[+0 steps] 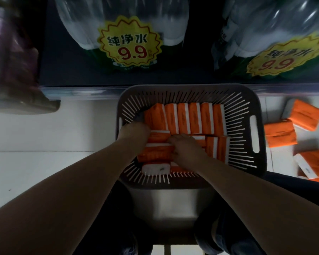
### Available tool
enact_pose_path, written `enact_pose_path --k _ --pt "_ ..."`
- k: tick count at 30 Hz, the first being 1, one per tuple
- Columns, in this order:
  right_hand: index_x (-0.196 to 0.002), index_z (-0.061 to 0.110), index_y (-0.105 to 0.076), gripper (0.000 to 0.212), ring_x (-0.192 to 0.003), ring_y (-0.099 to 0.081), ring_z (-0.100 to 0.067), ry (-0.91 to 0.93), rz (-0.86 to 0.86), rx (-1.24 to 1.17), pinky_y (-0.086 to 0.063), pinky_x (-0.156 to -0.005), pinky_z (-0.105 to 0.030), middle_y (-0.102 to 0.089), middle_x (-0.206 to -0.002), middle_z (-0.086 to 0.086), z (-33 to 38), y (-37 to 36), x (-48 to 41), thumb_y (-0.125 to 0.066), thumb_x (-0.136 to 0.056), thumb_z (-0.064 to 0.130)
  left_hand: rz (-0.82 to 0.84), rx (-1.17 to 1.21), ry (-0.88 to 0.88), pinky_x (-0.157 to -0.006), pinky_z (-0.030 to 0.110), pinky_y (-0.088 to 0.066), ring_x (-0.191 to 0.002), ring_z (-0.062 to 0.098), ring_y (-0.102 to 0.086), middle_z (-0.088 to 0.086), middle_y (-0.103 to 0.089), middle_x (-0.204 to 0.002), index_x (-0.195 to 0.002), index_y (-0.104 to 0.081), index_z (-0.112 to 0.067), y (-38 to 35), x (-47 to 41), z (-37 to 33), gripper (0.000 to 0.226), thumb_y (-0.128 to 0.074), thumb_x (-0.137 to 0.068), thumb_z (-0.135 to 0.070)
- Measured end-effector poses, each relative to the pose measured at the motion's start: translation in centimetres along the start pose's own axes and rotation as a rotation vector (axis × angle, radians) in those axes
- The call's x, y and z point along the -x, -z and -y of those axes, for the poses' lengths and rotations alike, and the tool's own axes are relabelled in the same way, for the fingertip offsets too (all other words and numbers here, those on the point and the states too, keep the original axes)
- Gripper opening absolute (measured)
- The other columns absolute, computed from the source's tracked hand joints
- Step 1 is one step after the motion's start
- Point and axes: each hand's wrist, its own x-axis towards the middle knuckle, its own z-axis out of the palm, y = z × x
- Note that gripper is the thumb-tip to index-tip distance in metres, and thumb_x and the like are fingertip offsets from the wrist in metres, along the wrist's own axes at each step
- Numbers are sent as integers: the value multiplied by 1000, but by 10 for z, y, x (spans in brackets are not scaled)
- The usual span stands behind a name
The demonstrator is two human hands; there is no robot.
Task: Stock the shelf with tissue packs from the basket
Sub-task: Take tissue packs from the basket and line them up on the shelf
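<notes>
- While both arms reach down, where do the hands sit?
- Inside the grey basket [191,89], among the orange tissue packs [189,118]. The left hand [134,132] is near the left wall, fingers curled down over the end of a flat-lying pack.
- And the right hand [186,148]?
- Mid-basket, fingers bent round the other end of the same packs; the fingertips are hidden.
- How do the rest lie?
- One row stands on edge along the far side, more are stacked nearer.
- Anything outside?
- Loose packs [280,135] lie on the white floor [44,162] just right of the basket. Beyond it, a dark shelf [77,76] holds wrapped water bottles [122,21] with yellow price tags [130,46] reading 9.9
</notes>
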Motion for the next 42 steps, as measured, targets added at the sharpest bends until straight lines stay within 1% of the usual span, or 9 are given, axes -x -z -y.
enact_pose_path --k 5,12,19,22,26,30,35,38,42 --pt "-124 13 -56 37 -110 -55 -21 -20 -10 -128 -43 -92 -28 -58 -121 -7 10 29 11 -61 -88 21 9 87 -13 -93 40 -51 -109 26 -61 11 -62 -118 -121 -55 -9 30 15 1 27 -44 -99 -19" --pt "-120 17 -55 29 -111 -52 -16 -80 -54 -229 -41 -92 -25 -54 -124 -3 17 81 28 -56 -91 17 14 296 -37 -96 39 -49 -107 23 -59 9 -62 -116 -121 -55 -12 83 39 2 30 -54 -93 -19" --pt "-112 19 -58 22 -103 -57 -16 -78 -119 -342 -48 -90 -31 -56 -116 -1 29 139 52 -56 -91 14 -115 394 -89 -76 26 -43 -97 20 -57 9 -62 -113 -118 -58 -11 128 61 3 32 -59 -88 -20" --pt "-100 20 -59 14 -95 -62 -14 -43 -171 -437 -51 -82 -23 -62 -104 0 36 165 65 -56 -91 11 -156 515 -105 -77 25 -40 -99 18 -55 5 -60 -111 -121 -56 -14 148 71 2 34 -59 -88 -21" --pt "-103 21 -57 13 -101 -61 -14 3 -213 -499 -52 -89 -31 -58 -113 -5 42 197 83 -57 -92 12 -176 670 -137 -68 21 -40 -94 13 -54 -3 -57 -101 -111 -55 -19 173 87 -2 21 -58 -90 -22" --pt "-106 18 -58 15 -101 -63 -15 26 -295 -533 -54 -88 -35 -62 -110 -4 50 226 102 -57 -93 12 -258 806 -151 -71 20 -45 -95 11 -58 -2 -61 -105 -112 -55 -19 197 105 -7 24 -59 -90 -28" --pt "-100 25 -57 8 -100 -63 -12 55 -382 -594 -54 -83 -31 -63 -105 4 60 252 117 -55 -95 19 -373 1055 -133 -69 15 -44 -92 4 -59 -6 -61 -104 -113 -52 -23 222 119 -14 29 -63 -88 -33" --pt "-95 29 -58 8 -98 -62 -10 71 -449 -611 -52 -79 -28 -64 -104 6 67 272 126 -56 -94 22 -391 1289 -140 -81 26 -51 -98 15 -64 3 -66 -110 -118 -54 -18 241 126 -22 35 -65 -88 -31" --pt "-93 26 -58 12 -97 -62 -15 75 -519 -662 -50 -82 -30 -65 -99 3 73 294 133 -56 -94 15 -378 1529 -203 -75 30 -52 -98 17 -65 9 -66 -114 -121 -52 -16 258 136 -33 41 -67 -87 -32"
